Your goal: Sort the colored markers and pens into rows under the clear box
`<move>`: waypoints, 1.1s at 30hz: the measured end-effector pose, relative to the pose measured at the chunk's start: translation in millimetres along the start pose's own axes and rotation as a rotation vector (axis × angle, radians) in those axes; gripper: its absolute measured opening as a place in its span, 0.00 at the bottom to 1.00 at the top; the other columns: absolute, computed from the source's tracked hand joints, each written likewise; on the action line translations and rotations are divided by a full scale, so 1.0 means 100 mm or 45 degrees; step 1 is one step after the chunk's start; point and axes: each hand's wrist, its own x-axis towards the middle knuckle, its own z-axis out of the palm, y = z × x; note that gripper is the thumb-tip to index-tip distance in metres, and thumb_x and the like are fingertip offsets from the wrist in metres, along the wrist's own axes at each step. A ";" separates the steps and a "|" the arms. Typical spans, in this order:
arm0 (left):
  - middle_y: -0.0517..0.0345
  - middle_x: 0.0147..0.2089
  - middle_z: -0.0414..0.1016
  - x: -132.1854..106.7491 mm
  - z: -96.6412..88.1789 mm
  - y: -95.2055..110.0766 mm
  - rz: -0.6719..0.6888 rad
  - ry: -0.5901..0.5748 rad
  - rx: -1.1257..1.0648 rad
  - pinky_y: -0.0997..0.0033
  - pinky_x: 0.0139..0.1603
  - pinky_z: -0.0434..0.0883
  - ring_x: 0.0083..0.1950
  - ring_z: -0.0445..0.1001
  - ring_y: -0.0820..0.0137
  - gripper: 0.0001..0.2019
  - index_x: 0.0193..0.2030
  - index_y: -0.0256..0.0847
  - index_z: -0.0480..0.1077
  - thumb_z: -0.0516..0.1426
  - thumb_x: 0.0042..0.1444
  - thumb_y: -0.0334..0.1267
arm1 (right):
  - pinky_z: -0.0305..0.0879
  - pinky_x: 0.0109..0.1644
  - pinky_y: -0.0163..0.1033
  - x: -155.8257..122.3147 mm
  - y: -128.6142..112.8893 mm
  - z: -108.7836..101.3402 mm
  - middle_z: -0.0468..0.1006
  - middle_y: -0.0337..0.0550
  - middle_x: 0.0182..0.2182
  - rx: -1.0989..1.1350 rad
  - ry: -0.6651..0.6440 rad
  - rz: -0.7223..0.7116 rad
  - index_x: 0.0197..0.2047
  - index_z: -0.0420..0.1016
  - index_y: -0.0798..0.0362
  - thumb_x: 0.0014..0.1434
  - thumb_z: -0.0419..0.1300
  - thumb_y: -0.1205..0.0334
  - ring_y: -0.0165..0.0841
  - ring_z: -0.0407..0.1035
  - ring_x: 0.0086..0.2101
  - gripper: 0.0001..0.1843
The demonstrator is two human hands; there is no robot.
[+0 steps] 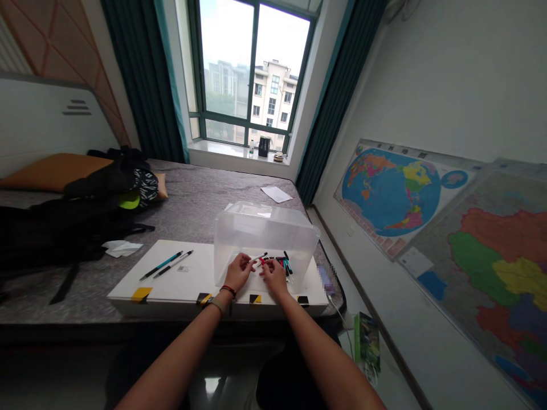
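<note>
On the bed [192, 196], a white box [171, 287] at lower centre carries a clear bin [265, 232], seemingly on its side. There the left hand [237, 272] pinches a white pen [259, 257], the right hand [274, 277] something red [262, 261], beside loose pens [288, 265]. A slack pinch could drop either. The label [183, 269] is unreadable.

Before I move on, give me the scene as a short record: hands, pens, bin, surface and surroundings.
Left hand: pinching a slim white pen
Right hand: fingers at a small red piece; grip unclear
Loose pens: clustered beside the right hand
Set apart: blue pen and gray pen, left of the bin
Bin: clear plastic, on a white box
Surface: white box on a gray bed
Surroundings: paper farther back on the bed; world map on right wall
</note>
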 end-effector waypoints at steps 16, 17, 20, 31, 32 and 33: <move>0.57 0.34 0.81 0.00 0.03 0.08 -0.025 -0.360 0.332 0.71 0.40 0.71 0.36 0.78 0.67 0.14 0.39 0.43 0.71 0.60 0.51 0.49 | 0.68 0.21 0.34 0.02 -0.01 -0.04 0.77 0.41 0.29 0.198 -0.057 0.043 0.34 0.68 0.52 0.57 0.58 0.41 0.30 0.71 0.20 0.21; 0.57 0.34 0.81 0.00 0.03 0.08 -0.020 -0.357 0.342 0.71 0.40 0.71 0.36 0.78 0.68 0.13 0.39 0.43 0.72 0.60 0.52 0.48 | 0.68 0.20 0.34 0.02 -0.01 -0.04 0.77 0.41 0.29 0.204 -0.054 0.042 0.35 0.68 0.52 0.57 0.57 0.41 0.30 0.70 0.19 0.21; 0.58 0.34 0.81 0.02 0.05 0.05 -0.001 -0.353 0.403 0.72 0.40 0.70 0.36 0.78 0.68 0.11 0.39 0.43 0.75 0.58 0.53 0.46 | 0.67 0.20 0.34 0.03 0.00 -0.05 0.77 0.41 0.29 0.244 -0.041 0.039 0.35 0.67 0.52 0.58 0.57 0.41 0.30 0.70 0.19 0.21; 0.56 0.35 0.82 -0.01 0.05 0.18 -0.023 -0.284 0.487 0.72 0.40 0.69 0.38 0.78 0.66 0.17 0.39 0.44 0.77 0.52 0.58 0.52 | 0.67 0.17 0.30 0.07 0.00 -0.08 0.74 0.36 0.24 0.447 0.085 0.110 0.45 0.62 0.52 0.60 0.52 0.39 0.28 0.70 0.17 0.24; 0.56 0.34 0.81 -0.01 0.05 0.19 -0.011 -0.272 0.486 0.72 0.39 0.68 0.37 0.78 0.66 0.17 0.39 0.44 0.77 0.52 0.58 0.51 | 0.67 0.17 0.30 0.07 0.00 -0.09 0.75 0.36 0.24 0.457 0.085 0.118 0.45 0.62 0.52 0.60 0.52 0.39 0.27 0.70 0.17 0.24; 0.56 0.33 0.81 -0.01 0.05 0.19 0.000 -0.259 0.486 0.72 0.39 0.68 0.37 0.78 0.66 0.17 0.39 0.45 0.77 0.52 0.58 0.51 | 0.67 0.17 0.30 0.07 -0.01 -0.09 0.75 0.37 0.25 0.463 0.085 0.126 0.45 0.62 0.52 0.60 0.52 0.39 0.28 0.70 0.18 0.24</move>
